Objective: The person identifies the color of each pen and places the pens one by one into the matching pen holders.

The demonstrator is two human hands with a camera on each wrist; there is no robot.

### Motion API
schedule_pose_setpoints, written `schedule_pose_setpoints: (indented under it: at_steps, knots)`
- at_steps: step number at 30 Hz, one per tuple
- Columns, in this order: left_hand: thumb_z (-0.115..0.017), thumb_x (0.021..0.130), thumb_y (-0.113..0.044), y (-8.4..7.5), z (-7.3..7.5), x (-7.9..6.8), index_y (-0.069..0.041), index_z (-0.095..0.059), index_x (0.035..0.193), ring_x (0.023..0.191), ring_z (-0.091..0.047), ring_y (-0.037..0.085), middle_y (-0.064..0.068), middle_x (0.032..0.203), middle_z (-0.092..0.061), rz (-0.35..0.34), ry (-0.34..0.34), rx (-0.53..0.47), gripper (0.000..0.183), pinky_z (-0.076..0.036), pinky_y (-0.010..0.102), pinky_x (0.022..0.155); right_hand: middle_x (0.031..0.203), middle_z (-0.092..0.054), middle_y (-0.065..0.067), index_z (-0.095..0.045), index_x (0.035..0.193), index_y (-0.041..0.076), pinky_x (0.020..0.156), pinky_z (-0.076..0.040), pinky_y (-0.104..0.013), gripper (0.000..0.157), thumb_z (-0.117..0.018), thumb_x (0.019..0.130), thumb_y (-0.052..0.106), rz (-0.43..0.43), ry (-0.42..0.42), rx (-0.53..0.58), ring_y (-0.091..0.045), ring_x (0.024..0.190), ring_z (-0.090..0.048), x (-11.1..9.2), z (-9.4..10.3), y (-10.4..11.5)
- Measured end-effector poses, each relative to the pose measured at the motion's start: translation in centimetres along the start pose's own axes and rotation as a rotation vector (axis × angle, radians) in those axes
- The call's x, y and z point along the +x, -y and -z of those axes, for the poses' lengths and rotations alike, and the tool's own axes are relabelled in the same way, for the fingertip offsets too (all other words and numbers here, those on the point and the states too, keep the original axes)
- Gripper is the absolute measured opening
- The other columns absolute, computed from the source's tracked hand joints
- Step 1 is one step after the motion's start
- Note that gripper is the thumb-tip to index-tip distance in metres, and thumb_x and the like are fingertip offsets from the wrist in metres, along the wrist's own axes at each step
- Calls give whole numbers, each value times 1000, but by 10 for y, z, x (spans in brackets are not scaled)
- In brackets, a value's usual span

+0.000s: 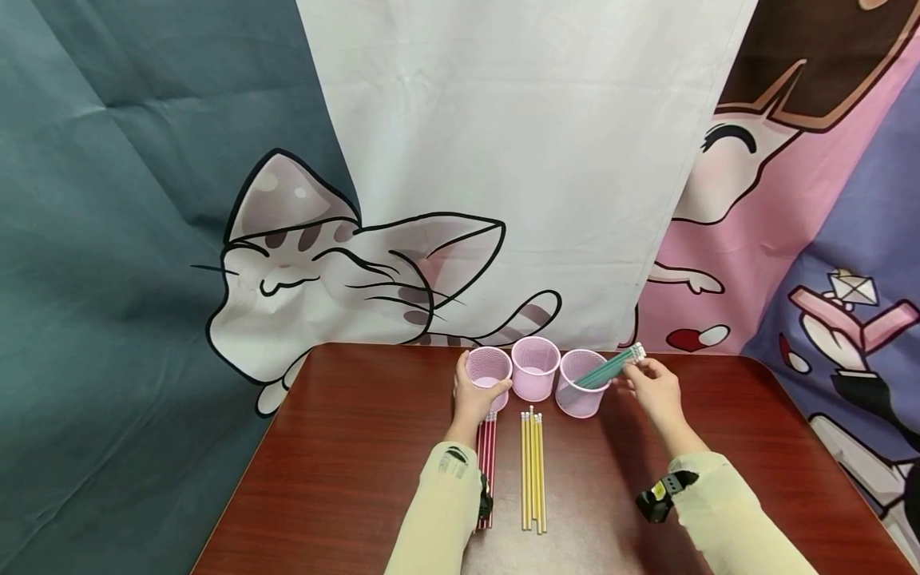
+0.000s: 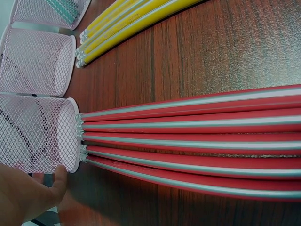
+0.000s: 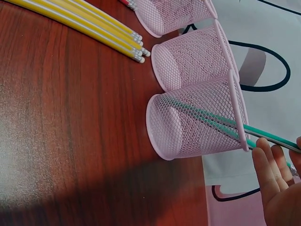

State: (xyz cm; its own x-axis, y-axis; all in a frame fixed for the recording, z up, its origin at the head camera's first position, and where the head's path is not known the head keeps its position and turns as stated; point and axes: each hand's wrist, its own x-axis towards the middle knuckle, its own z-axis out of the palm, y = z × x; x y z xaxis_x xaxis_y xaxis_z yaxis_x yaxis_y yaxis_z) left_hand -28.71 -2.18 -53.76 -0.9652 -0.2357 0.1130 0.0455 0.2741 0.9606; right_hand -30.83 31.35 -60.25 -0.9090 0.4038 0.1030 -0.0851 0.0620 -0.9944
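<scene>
Three pink mesh pencil cups stand in a row near the table's far edge. My left hand (image 1: 472, 399) grips the left cup (image 1: 491, 363), its thumb across the front and fingers at the side. Green pencils (image 1: 605, 372) slant into the right cup (image 1: 575, 402), eraser ends up over its rim. At those upper ends my right hand (image 1: 659, 393) holds the green pencils between thumb and fingers. Red pencils (image 2: 188, 125) lie with their eraser ends right at the base of the left cup. Yellow pencils (image 1: 533, 471) lie in front of the middle cup (image 1: 534, 385).
The brown wooden table (image 1: 345, 455) reaches back to a hanging cloth (image 1: 532, 160) with cartoon figures, close behind the cups. A black wrist camera (image 1: 654, 503) sits at the right sleeve. Another is on the left wrist, over the red pencils' near ends.
</scene>
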Motion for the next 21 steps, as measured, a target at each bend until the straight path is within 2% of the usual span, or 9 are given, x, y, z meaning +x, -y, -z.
schedule_pose_setpoints:
  at_steps: [2, 3, 9, 10, 11, 15, 18, 21]
  knots:
    - [-88, 56, -24, 0, 0, 0, -19, -36, 138, 117, -44, 35, 14, 133, -43, -3, 0, 0, 97, -36, 48, 95, 87, -66, -5, -60, 100, 6, 57, -54, -30, 30, -68, 84, 29, -20, -1, 14, -19, 65, -68, -1, 0, 2]
    - [-88, 56, -24, 0, 0, 0, -19, -36, 138, 117, -44, 35, 14, 134, -43, -4, 1, -1, 97, -36, 48, 95, 88, -66, -7, -60, 100, 3, 58, -55, -31, 27, -67, 85, 24, -29, 35, 61, -20, 65, -68, -11, -2, 16]
    - [-88, 56, -23, 0, 0, -1, -18, -36, 138, 117, -44, 34, 14, 133, -43, -7, 0, -7, 97, -36, 48, 96, 87, -67, 1, -60, 98, 8, 60, -55, -30, 22, -67, 85, 24, -89, 51, 77, -16, 64, -68, -23, -3, 31]
    - [-88, 56, -23, 0, 0, -1, -18, -36, 138, 117, -44, 34, 14, 133, -43, -6, 0, -7, 97, -36, 48, 96, 86, -67, 4, -60, 98, 11, 59, -54, -29, 24, -69, 83, 28, -93, 21, 48, -14, 64, -67, -15, -1, 20]
    - [-88, 57, -23, 0, 0, -1, -18, -36, 138, 117, -44, 34, 14, 133, -43, -6, 0, -7, 97, -36, 48, 96, 87, -67, 3, -60, 99, 10, 58, -55, -29, 23, -68, 84, 26, -89, 40, 71, -15, 64, -67, -18, -1, 24]
    - [-88, 57, -23, -1, 0, 0, -19, -35, 138, 117, -44, 34, 14, 133, -42, 0, 4, -7, 97, -36, 48, 96, 85, -67, -2, -60, 98, 7, 54, -54, -30, 27, -70, 83, 25, -69, 18, 89, -17, 62, -67, -17, -1, 18]
    - [-88, 57, -23, -1, 0, 0, -19, -35, 138, 117, -44, 34, 14, 134, -42, 0, 6, -6, 97, -36, 48, 96, 84, -66, -1, -58, 97, 9, 53, -54, -30, 30, -71, 81, 31, -57, -4, 66, -16, 62, -67, -13, 0, 9]
    - [-88, 57, -23, -1, 0, -1, -18, -35, 139, 117, -44, 35, 14, 134, -42, 2, 6, -4, 97, -36, 48, 96, 81, -66, 1, -57, 96, 10, 51, -53, -30, 30, -72, 81, 31, -54, 0, 87, -15, 60, -67, -16, 0, 13]
